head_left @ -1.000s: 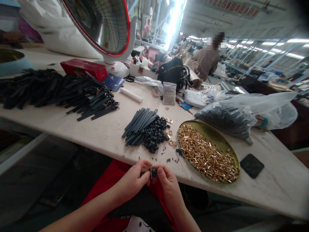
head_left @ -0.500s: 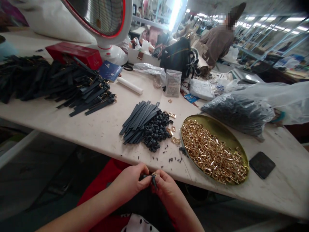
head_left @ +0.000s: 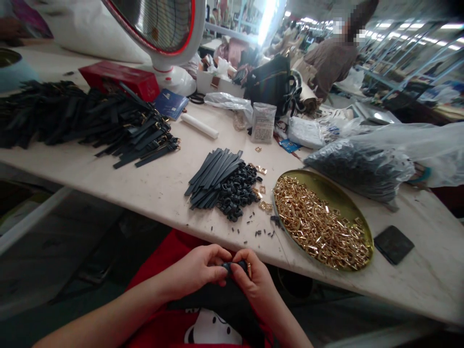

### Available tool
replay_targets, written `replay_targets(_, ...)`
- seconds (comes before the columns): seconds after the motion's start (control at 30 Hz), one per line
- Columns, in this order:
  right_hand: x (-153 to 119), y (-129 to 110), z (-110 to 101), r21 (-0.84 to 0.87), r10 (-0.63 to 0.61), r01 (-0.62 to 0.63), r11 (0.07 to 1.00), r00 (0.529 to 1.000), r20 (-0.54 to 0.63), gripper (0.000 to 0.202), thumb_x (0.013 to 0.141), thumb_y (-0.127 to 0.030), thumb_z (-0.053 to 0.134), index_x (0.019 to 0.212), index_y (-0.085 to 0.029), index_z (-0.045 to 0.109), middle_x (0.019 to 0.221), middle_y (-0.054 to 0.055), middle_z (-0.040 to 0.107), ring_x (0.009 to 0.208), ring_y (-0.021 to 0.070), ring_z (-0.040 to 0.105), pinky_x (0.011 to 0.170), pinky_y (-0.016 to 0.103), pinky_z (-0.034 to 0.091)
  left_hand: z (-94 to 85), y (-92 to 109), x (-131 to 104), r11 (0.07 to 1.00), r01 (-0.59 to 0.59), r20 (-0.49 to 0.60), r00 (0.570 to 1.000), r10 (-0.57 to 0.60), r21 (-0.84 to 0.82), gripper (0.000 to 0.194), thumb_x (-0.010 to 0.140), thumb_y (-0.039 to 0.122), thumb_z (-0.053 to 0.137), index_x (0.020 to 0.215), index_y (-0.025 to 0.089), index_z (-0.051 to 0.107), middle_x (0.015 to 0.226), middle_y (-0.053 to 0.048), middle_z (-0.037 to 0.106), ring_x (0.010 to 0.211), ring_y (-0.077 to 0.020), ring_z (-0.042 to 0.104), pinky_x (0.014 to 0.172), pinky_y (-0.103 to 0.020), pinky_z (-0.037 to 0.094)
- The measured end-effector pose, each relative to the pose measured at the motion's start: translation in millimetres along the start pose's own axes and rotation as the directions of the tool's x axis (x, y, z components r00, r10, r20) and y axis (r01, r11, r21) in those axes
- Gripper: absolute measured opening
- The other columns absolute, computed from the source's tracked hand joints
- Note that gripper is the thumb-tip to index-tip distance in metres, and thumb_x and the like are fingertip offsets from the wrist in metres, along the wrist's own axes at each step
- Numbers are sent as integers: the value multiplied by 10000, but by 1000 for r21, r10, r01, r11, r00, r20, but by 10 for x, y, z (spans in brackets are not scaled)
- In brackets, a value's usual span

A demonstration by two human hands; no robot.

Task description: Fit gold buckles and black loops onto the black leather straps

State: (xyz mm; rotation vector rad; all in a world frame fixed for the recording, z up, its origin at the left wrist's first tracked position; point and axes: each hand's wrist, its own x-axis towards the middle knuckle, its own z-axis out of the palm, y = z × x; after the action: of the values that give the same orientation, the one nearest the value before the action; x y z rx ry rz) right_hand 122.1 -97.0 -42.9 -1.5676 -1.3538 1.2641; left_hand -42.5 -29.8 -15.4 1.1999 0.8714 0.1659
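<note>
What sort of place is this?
Likely a factory or workshop making bags or straps: a shallow, round, gold-coloured tray heaped with small, shiny, gold-coloured metal buckles, a stack of flat dark-grey strips, and rows of long white ceiling lights behind.

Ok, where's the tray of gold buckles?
Head view, right of centre: the tray sits on the table between the black loops and the black pad.

Factory workshop floor, long worktable, heaped dark straps, round tray of small gold-coloured buckles, rows of ceiling lights, another person beyond
</note>
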Motion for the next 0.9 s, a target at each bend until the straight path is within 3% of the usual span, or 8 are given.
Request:
replay_targets(0.17, -175, -85, -33, -201, -22, 46, 979, 993, 118, 66, 825, -265, 475, 789, -214, 496, 622, -54, 464, 539, 103, 396, 506, 223, 275, 108, -94, -115, 997, 36, 31, 999, -34, -68, 304, 670, 207, 562, 960, 114, 577, 849, -53, 672, 694, -149, 606, 651, -261, 462)
replay_targets(0.33, -309, -140, -26, -179, -29, 76, 981, 967, 254, 72, 836, -229, 450, 770, -215, 475, 617, -58, 445, 551, 100, 401, 502, 213, 271, 232, -217, -217, 997, 46, 57, 997, -42, -66, 280, 661, 174, 544, 936, 127, 571, 808, -34, 675, 688, -150, 608, 631, -249, 464)
replay_targets(0.5, -373, -72, 72, -89, -43, 58, 994, 985, 166, 114, 869, -280, 401, 803, -209, 462, 675, -33, 469, 597, 117, 442, 537, 223, 341, 185, -184, -313, 998, 67, 76, 995, -67, 6, 281, 703, 237, 541, 969, 146, 561, 752, -9, 663, 647, -136, 599, 584, -216, 448)
replay_targets(0.6, -372, -74, 106, -159, -83, 105, 982, 986, 142, 163, 889, -294, 365, 962, -204, 480, 799, 16, 569, 679, 146, 528, 603, 250, 391, 122, -110, -364, 973, 97, 136, 983, -127, 210, 236, 782, 341, 451, 769, 146, 582, 651, -7, 624, 513, -112, 545, 469, -187, 394)
replay_targets(0.7, -369, -94, 95, -290, -131, 191, 938, 968, 215, 227, 883, -273, 381, 1083, -206, 464, 906, 48, 624, 784, 181, 585, 687, 283, 423, 119, -71, -373, 930, 84, 138, 980, -142, 357, 297, 802, 351, 401, 628, 155, 540, 556, 12, 560, 445, -93, 489, 426, -172, 355)
replay_targets(0.8, -374, -66, 79, -328, -180, 253, 910, 955, 235, 238, 880, -240, 374, 1100, -220, 460, 933, 42, 638, 812, 177, 605, 702, 276, 455, 151, -64, -347, 928, 93, 145, 977, -154, 360, 258, 783, 328, 408, 637, 158, 537, 568, 19, 552, 431, -87, 474, 405, -163, 346)
replay_targets(0.9, -357, 26, 89, -341, -283, 318, 885, 948, 148, 235, 879, -222, 362, 1093, -230, 460, 932, 40, 645, 826, 162, 620, 704, 254, 484, 138, -31, -321, 932, 80, 143, 980, -139, 354, 271, 791, 327, 392, 680, 156, 570, 572, 19, 560, 441, -88, 476, 411, -158, 348)
